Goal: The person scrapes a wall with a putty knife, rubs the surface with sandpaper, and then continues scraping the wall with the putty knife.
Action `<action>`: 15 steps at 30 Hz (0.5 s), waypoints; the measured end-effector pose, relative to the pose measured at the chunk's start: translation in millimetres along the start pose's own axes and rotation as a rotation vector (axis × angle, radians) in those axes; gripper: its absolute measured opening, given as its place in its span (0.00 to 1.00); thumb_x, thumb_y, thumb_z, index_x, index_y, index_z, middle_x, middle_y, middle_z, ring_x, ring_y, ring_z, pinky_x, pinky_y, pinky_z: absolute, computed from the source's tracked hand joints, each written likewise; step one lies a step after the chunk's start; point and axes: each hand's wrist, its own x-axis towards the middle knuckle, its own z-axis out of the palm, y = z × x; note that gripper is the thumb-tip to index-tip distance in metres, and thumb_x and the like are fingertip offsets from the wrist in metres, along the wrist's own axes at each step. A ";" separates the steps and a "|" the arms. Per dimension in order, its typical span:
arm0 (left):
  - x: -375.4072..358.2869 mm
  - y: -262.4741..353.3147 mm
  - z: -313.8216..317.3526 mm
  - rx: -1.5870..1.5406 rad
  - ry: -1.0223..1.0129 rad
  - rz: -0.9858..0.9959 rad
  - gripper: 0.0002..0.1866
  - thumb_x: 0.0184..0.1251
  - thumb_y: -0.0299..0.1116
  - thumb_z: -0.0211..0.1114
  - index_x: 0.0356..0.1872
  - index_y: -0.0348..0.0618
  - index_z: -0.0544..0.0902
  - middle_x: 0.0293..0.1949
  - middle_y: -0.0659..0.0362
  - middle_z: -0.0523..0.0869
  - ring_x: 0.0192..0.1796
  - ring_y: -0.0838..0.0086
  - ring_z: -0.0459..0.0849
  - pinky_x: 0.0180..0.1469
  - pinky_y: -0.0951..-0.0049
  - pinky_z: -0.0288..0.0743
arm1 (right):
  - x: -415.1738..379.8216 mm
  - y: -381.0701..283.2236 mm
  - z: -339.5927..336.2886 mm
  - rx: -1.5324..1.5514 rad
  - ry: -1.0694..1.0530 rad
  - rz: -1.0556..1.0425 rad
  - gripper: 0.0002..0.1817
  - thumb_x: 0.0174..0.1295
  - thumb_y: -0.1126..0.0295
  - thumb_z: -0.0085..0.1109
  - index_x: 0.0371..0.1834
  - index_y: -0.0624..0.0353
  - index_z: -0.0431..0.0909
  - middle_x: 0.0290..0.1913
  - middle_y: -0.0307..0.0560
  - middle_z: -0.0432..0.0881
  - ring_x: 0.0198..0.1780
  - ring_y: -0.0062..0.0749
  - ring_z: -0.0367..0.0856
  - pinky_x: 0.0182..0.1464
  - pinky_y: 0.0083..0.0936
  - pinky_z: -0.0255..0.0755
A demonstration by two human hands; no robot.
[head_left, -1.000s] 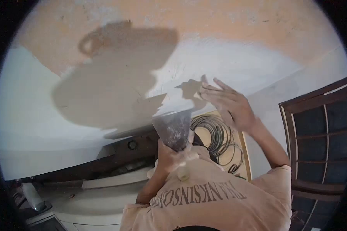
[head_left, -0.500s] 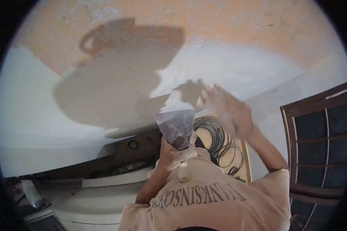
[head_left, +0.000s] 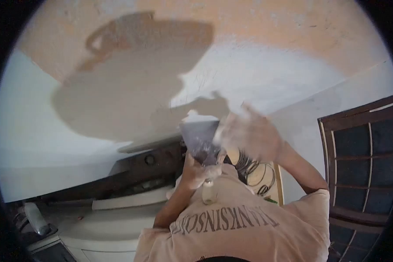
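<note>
A wide, dark-faced scraper blade stands upright in front of my chest, with a lump of white paste along its top edge. My left hand is closed round its lower part, and the pale handle end points down toward my shirt. My right hand is beside the blade's right edge, smeared by motion; whether it touches the blade or holds anything cannot be made out. White residue marks my hands. Behind them rises a wall, orange above and whitish below.
Coiled cable lies on a light board behind my right forearm. At the right is a dark framed door with panes. A pale curved surface and a clear bottle-like object are at lower left. Shadows fall on the wall.
My right hand has moved left and down, closer to the blade. White paste now shows on the blade's top edge, which was bare before. The wall shadow has shifted slightly.
</note>
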 end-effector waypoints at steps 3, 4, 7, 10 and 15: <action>2.6 -2.8 -12.1 -0.039 -0.002 -0.083 0.21 0.43 0.22 0.67 0.41 0.38 0.70 0.30 0.61 0.74 0.22 0.85 0.70 0.18 0.87 0.60 | -1.0 14.2 11.5 -0.043 -0.002 -0.027 0.21 0.56 0.80 0.45 0.53 0.50 0.71 0.55 0.39 0.74 0.60 0.27 0.68 0.67 0.41 0.50; 2.6 -2.8 -18.4 -0.099 -0.027 -0.127 0.22 0.43 0.22 0.67 0.42 0.38 0.70 0.30 0.60 0.74 0.23 0.85 0.70 0.20 0.86 0.61 | -2.0 27.2 4.7 -0.097 0.019 0.073 0.22 0.55 0.79 0.46 0.54 0.49 0.71 0.55 0.38 0.74 0.59 0.26 0.68 0.66 0.40 0.52; 1.2 0.6 -15.5 -0.049 -0.064 -0.042 0.22 0.42 0.22 0.67 0.42 0.39 0.70 0.30 0.61 0.74 0.27 0.83 0.71 0.28 0.83 0.66 | 3.4 9.9 4.1 -0.290 -0.186 0.036 0.22 0.54 0.74 0.48 0.55 0.50 0.70 0.55 0.40 0.73 0.55 0.29 0.72 0.64 0.36 0.57; 0.9 -1.0 -5.4 0.014 0.015 -0.057 0.23 0.41 0.22 0.69 0.42 0.40 0.70 0.30 0.62 0.73 0.29 0.82 0.72 0.32 0.81 0.67 | -1.2 7.7 1.7 0.007 -0.033 0.077 0.20 0.55 0.71 0.48 0.53 0.53 0.71 0.54 0.44 0.74 0.54 0.33 0.72 0.63 0.35 0.58; 2.9 4.2 14.4 0.228 0.083 0.020 0.20 0.40 0.25 0.73 0.36 0.40 0.73 0.29 0.63 0.74 0.31 0.82 0.72 0.33 0.81 0.67 | 2.8 2.4 -14.8 -0.123 0.014 0.035 0.16 0.62 0.71 0.43 0.51 0.60 0.72 0.49 0.48 0.77 0.54 0.40 0.73 0.64 0.40 0.57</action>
